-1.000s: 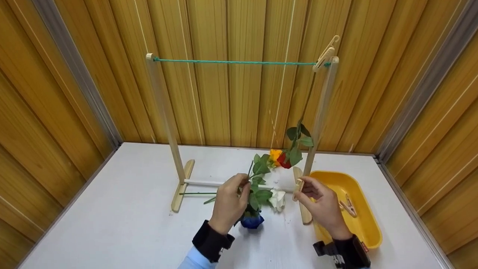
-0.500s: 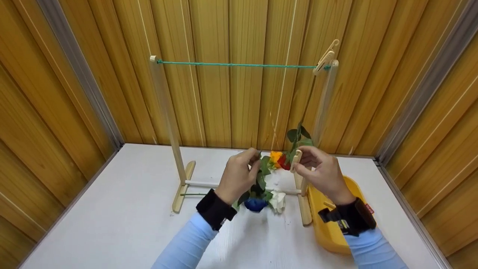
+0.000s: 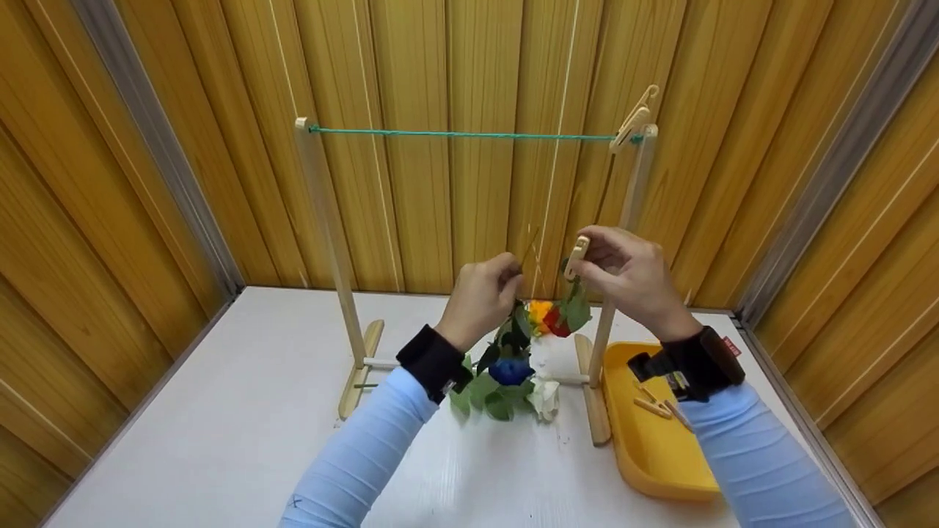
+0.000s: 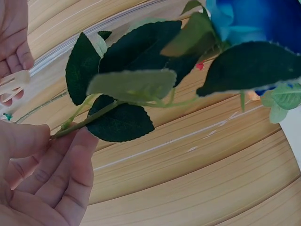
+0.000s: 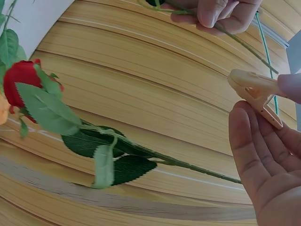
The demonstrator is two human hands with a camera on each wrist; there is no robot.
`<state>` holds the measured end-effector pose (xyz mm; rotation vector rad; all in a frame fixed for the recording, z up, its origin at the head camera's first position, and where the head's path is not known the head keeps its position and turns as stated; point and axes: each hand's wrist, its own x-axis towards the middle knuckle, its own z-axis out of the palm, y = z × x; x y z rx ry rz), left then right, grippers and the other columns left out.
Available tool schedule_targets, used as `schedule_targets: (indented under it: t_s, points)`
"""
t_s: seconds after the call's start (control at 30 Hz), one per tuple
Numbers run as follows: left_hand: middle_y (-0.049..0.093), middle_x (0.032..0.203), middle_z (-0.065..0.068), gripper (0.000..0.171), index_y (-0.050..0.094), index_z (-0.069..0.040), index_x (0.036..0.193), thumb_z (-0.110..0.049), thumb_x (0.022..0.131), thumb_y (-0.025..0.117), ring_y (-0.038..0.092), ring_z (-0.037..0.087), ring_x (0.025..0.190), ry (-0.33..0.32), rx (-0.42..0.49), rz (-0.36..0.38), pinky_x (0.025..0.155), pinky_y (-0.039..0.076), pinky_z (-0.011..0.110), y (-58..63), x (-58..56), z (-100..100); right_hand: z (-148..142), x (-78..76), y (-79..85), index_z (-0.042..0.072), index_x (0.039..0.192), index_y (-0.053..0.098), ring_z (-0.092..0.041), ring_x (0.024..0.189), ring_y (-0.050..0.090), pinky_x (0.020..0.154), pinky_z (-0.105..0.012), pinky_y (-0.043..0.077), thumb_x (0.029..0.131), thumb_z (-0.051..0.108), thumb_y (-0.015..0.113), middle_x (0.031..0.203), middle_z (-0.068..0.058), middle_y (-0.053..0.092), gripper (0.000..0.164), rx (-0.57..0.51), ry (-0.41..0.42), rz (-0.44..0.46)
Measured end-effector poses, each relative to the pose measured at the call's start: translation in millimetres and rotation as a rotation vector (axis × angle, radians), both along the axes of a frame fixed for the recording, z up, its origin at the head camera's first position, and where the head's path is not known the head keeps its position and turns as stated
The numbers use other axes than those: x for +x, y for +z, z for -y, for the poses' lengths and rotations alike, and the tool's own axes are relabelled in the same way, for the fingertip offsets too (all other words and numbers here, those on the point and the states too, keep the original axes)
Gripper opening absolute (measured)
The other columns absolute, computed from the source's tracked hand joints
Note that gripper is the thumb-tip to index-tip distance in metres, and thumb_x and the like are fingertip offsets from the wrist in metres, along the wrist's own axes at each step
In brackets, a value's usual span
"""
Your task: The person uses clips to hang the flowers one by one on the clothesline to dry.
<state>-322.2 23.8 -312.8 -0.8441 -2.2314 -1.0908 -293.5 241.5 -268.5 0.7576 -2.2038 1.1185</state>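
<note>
My left hand (image 3: 484,297) pinches the green stem of a blue rose (image 3: 511,371) between thumb and fingers. The rose hangs head down, its dark leaves (image 4: 127,122) just below the grip. To its right, my right hand (image 3: 634,275) holds a beige clothespin (image 3: 577,257) by its handles, as the right wrist view also shows. Above both hands runs a teal string (image 3: 455,134). At the string's right end another clothespin (image 3: 631,130) clips the stem of a red rose (image 5: 23,84), which hangs head down behind my right hand.
Two wooden posts (image 3: 328,242) carry the string. On the white table (image 3: 198,411) a white rose (image 3: 544,398) lies with leaves below the blue one, and an orange-yellow flower (image 3: 541,314) lies farther back. A yellow tray (image 3: 634,469) at the right holds several clothespins (image 3: 653,408).
Both hands have risen toward the string, the left carrying the blue rose up off the table and the right carrying the clothespin. The tray's clothespins show again beneath the right arm.
</note>
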Motion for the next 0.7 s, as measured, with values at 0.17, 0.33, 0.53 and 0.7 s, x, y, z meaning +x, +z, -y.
schedule_targets:
  t_s: [0.17, 0.33, 0.53, 0.7]
  points:
    - [0.068, 0.077, 0.005, 0.010, 0.065, -0.004, 0.086, -0.009, 0.094, 0.062, 0.059, 0.011, 0.064, 0.004, -0.010, 0.017, 0.058, 0.048, 0.022, 16.2, -10.8, -8.9, 1.0, -8.4, 17.3, -0.001, 0.119, 0.065, -0.007, 0.082, 0.062, 0.072, -0.011, 0.049, 0.086, 0.004, 0.072, 0.098, -0.012, 0.068, 0.034, 0.002, -0.013, -0.047]
    - [0.070, 0.081, 0.006, 0.011, 0.067, -0.003, 0.089, -0.010, 0.095, 0.061, 0.061, 0.011, 0.067, 0.011, -0.027, 0.050, 0.060, 0.049, 0.022, 31.2, -19.5, -15.5, 3.5, -15.9, 39.9, -0.003, 0.119, 0.065, -0.006, 0.081, 0.063, 0.072, -0.013, 0.051, 0.087, 0.004, 0.070, 0.099, -0.012, 0.068, 0.033, -0.004, 0.003, -0.073]
    - [0.070, 0.085, 0.006, 0.011, 0.069, -0.001, 0.093, -0.010, 0.095, 0.061, 0.062, 0.012, 0.070, 0.001, -0.011, 0.100, 0.062, 0.050, 0.022, 44.1, -29.0, -20.8, 5.7, -22.7, 69.6, -0.002, 0.119, 0.065, -0.003, 0.082, 0.062, 0.073, -0.012, 0.050, 0.088, 0.006, 0.070, 0.102, -0.013, 0.068, 0.033, 0.029, -0.021, -0.110]
    - [0.071, 0.088, 0.005, 0.012, 0.071, -0.005, 0.094, -0.012, 0.095, 0.061, 0.064, 0.011, 0.073, 0.038, -0.018, 0.132, 0.064, 0.051, 0.021, 53.1, -37.1, -21.8, 9.8, -30.4, 91.7, 0.000, 0.118, 0.066, 0.001, 0.080, 0.062, 0.073, -0.013, 0.050, 0.088, 0.009, 0.070, 0.102, -0.013, 0.069, 0.031, 0.049, -0.050, -0.115]
